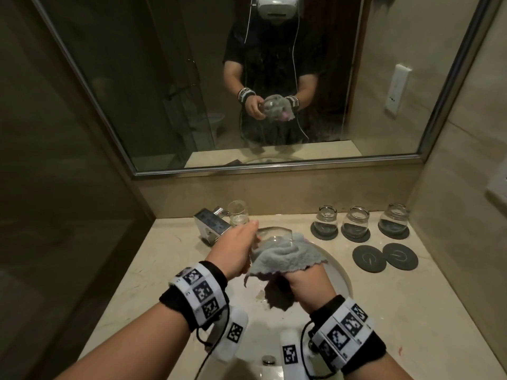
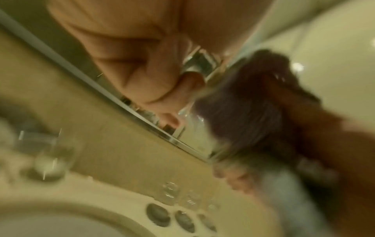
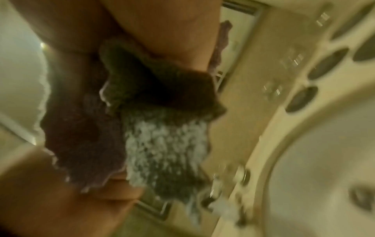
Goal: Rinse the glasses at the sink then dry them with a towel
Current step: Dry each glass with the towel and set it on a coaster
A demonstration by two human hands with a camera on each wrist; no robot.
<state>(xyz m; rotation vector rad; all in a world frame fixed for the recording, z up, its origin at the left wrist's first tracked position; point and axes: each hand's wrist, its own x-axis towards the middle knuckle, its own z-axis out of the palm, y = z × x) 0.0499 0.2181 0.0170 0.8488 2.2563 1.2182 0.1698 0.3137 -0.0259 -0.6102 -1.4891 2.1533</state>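
Observation:
Over the sink [image 1: 338, 272] I hold a clear glass [image 1: 274, 235] in my left hand [image 1: 238, 250], fingers curled round its side. My right hand [image 1: 304, 281] grips a grey towel [image 1: 285, 256] with a purple underside, pushed against the glass and covering most of it. In the left wrist view the left hand [image 2: 162, 89] wraps the blurred glass [image 2: 194, 118] beside the dark towel [image 2: 243, 112]. The right wrist view is filled by the towel [image 3: 162, 141] bunched in the right hand [image 3: 166, 35].
Three clear glasses [image 1: 326, 219] [image 1: 355, 222] [image 1: 394, 218] stand on dark coasters at the back right, with two bare coasters [image 1: 369, 258] [image 1: 400, 256] in front. Another glass [image 1: 238, 213] stands by the chrome tap [image 1: 211, 223]. A mirror [image 1: 247, 78] hangs behind the counter.

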